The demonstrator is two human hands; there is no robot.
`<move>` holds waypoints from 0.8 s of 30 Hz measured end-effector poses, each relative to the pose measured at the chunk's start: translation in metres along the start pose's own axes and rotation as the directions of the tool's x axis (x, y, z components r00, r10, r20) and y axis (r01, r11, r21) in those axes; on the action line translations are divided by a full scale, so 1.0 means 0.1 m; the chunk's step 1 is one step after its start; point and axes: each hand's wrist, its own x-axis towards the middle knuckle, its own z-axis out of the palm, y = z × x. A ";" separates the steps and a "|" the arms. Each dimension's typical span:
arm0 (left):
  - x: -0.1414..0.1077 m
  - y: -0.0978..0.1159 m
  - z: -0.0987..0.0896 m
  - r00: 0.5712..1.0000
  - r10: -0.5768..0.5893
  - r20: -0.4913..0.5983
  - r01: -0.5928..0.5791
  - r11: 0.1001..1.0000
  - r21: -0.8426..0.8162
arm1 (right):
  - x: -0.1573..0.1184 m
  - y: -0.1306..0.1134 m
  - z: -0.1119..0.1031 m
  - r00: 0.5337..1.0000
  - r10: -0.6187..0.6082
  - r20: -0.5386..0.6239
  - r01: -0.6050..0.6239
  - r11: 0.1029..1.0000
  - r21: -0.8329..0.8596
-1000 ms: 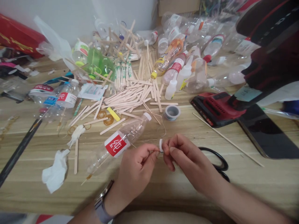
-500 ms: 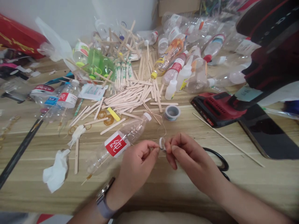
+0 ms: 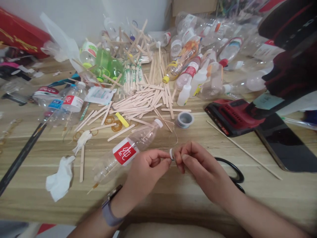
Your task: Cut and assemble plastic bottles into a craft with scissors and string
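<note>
Pinching at a small white cap (image 3: 171,153), our left hand (image 3: 146,172) and right hand (image 3: 201,170) are closed; we cannot tell which grips it. A labelled bottle (image 3: 125,151) lies left.

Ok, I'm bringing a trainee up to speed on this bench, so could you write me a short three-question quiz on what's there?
1. True or false: the left wrist wears a watch.
2. What is between the left hand and the right hand?
A. A phone
B. A white cap-like piece
C. A tissue
3. Fill in: the clear bottle lying beside the left hand has a ____ cap.

Key: 1. True; 2. B; 3. white
</note>
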 end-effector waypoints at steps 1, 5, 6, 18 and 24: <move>0.01 -0.01 -0.01 1.000 -0.013 0.007 0.013 1.000 -0.025 | 0.00 0.01 0.00 1.000 0.021 0.000 -0.021 0.999 0.026; 0.03 -0.03 -0.02 0.997 -0.052 0.060 0.060 0.986 -0.155 | 0.01 0.03 -0.01 0.994 0.109 0.003 -0.108 0.980 0.168; 0.03 -0.04 -0.02 0.996 -0.054 0.071 0.066 0.982 -0.175 | 0.01 0.04 -0.01 0.992 0.125 0.007 -0.124 0.972 0.198; 0.05 -0.05 -0.05 0.996 -0.036 0.080 0.044 0.994 -0.099 | -0.01 0.04 0.01 0.989 0.140 0.037 -0.144 0.970 0.194; 0.01 0.01 -0.04 0.998 -0.012 0.067 0.014 0.999 -0.033 | -0.02 0.04 0.01 0.988 0.151 0.039 -0.155 0.980 0.127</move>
